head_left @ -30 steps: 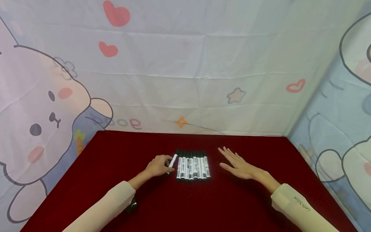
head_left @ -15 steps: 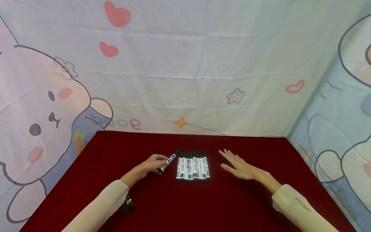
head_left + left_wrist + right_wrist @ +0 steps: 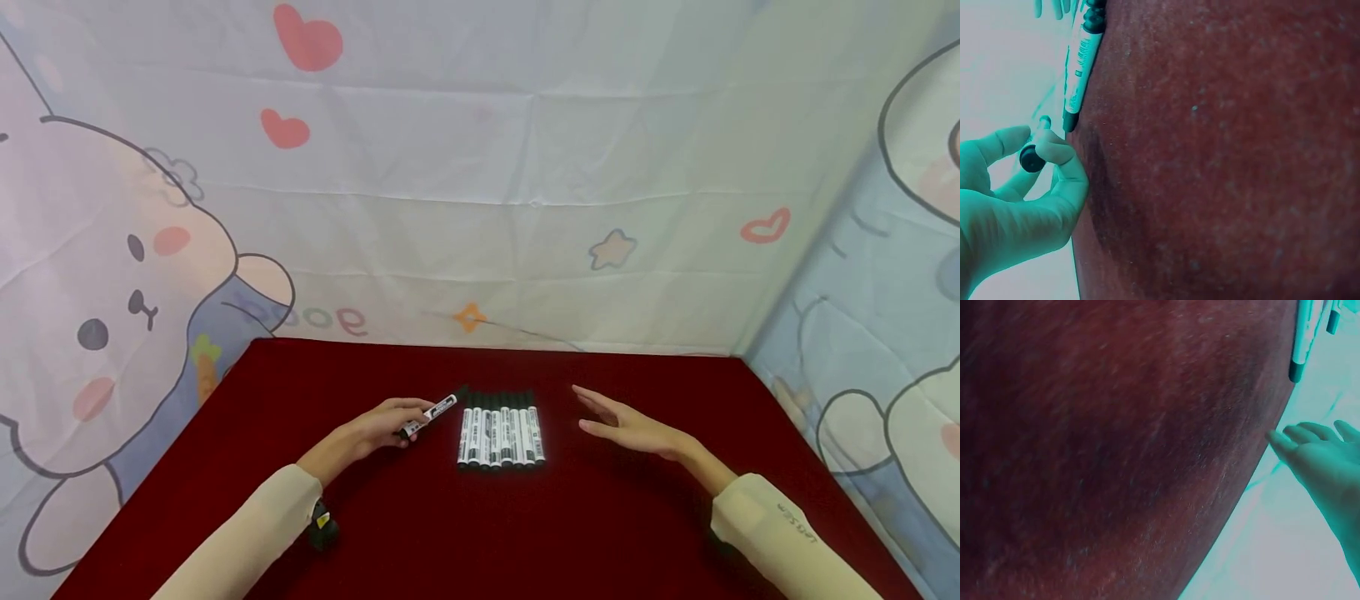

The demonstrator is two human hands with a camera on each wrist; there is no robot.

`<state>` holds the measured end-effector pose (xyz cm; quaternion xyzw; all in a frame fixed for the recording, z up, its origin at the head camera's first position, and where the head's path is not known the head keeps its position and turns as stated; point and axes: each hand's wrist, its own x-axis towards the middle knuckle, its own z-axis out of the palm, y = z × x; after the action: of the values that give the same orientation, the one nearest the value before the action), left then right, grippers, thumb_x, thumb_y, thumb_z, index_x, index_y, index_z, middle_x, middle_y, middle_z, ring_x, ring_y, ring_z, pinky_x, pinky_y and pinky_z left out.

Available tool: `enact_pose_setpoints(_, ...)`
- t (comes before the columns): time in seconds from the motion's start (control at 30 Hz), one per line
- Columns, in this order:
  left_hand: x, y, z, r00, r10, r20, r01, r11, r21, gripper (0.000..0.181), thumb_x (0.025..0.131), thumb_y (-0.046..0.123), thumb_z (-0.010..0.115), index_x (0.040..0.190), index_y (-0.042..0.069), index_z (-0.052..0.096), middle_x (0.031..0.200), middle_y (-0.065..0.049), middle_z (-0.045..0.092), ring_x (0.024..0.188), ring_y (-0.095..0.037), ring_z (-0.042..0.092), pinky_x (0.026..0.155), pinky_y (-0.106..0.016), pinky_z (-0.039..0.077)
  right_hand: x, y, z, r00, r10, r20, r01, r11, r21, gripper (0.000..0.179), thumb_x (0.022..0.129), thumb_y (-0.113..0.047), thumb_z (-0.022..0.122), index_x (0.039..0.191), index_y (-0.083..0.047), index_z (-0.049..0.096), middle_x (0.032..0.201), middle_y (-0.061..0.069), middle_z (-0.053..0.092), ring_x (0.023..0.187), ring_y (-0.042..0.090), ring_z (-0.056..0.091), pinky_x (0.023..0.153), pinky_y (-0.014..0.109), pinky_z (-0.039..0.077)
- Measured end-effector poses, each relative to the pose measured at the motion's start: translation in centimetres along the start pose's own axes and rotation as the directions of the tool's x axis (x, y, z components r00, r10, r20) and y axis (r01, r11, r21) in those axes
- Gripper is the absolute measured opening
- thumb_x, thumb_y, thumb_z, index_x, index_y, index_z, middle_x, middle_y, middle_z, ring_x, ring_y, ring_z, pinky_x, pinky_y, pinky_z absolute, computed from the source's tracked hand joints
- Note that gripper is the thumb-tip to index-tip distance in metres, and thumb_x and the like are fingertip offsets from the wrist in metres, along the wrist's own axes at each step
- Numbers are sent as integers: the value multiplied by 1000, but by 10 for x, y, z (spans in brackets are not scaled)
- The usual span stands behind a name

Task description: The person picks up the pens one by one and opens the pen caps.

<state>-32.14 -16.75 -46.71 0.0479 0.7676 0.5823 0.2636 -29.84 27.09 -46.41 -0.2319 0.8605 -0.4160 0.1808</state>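
Note:
In the head view my left hand (image 3: pixel 378 427) pinches a white marker (image 3: pixel 438 408) with black ends, tilted up to the right. The left wrist view shows this marker's black end (image 3: pixel 1032 159) between the thumb and fingers of the left hand (image 3: pixel 1035 194). Just right of it, several more white markers (image 3: pixel 501 435) lie side by side in a row on the red cloth, their black caps pointing away from me. My right hand (image 3: pixel 630 427) is held to the right of the row with its fingers extended, holding nothing. The right wrist view also shows that hand (image 3: pixel 1322 462) apart from the markers.
A red cloth (image 3: pixel 585 525) covers the table. Behind it hangs a pale printed curtain (image 3: pixel 480 167), with another curtain (image 3: pixel 862 317) at the right side. A dark device (image 3: pixel 322 529) shows under my left sleeve.
My left hand has drawn back leftward from the row, and the marker in it has turned from steep to a flatter slant. The right hand's fingers have drawn closer together.

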Motion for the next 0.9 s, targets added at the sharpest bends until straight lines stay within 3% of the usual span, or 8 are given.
enact_pose_setpoints(0.2, -4, 6, 1, 998, 27, 50, -27, 1000, 5, 44, 98, 15, 61, 142, 9, 60, 103, -6, 58, 75, -12, 52, 66, -25, 44, 2, -2, -4, 998, -18, 65, 4, 977, 212, 66, 109, -31, 48, 164, -13, 16, 169, 21, 22, 156, 42, 20, 123, 63, 22)
enact_pose_setpoints(0.37, -4, 11, 8, 995, 46, 89, -49, 998, 33, 40, 97, 20, 68, 136, 13, 66, 94, -2, 57, 76, -12, 50, 69, -27, 45, 6, -5, -5, 991, -79, 111, 39, 944, 328, 56, 112, -25, 42, 161, -4, 25, 162, 22, 38, 150, 39, 38, 120, 46, 38)
enact_pose_setpoints(0.5, -4, 15, 16, 989, 71, 128, -78, 996, 46, 40, 98, 21, 68, 137, 14, 66, 90, -1, 56, 77, -13, 49, 70, -27, 45, 11, -8, -3, 987, -92, 133, 38, 931, 364, 55, 112, -27, 42, 159, 0, 30, 157, 21, 46, 143, 34, 50, 113, 35, 46)
enact_pose_setpoints(0.67, -5, 21, 26, 983, 103, 150, -111, 993, 46, 40, 98, 20, 68, 137, 14, 65, 92, 1, 57, 78, -13, 48, 70, -28, 44, 17, -12, 3, 989, -82, 122, 29, 921, 389, 53, 111, -28, 43, 155, 1, 37, 148, 20, 56, 131, 28, 61, 107, 33, 51)
enact_pose_setpoints(0.9, -6, 28, 41, 979, 114, 172, -122, 992, 39, 40, 97, 21, 70, 137, 16, 66, 126, -5, 66, 84, -16, 51, 73, -28, 46, 26, -27, 14, 997, -50, 57, 25, 929, 370, 52, 111, -32, 45, 151, 0, 45, 140, 24, 61, 113, 19, 66, 95, 29, 55)
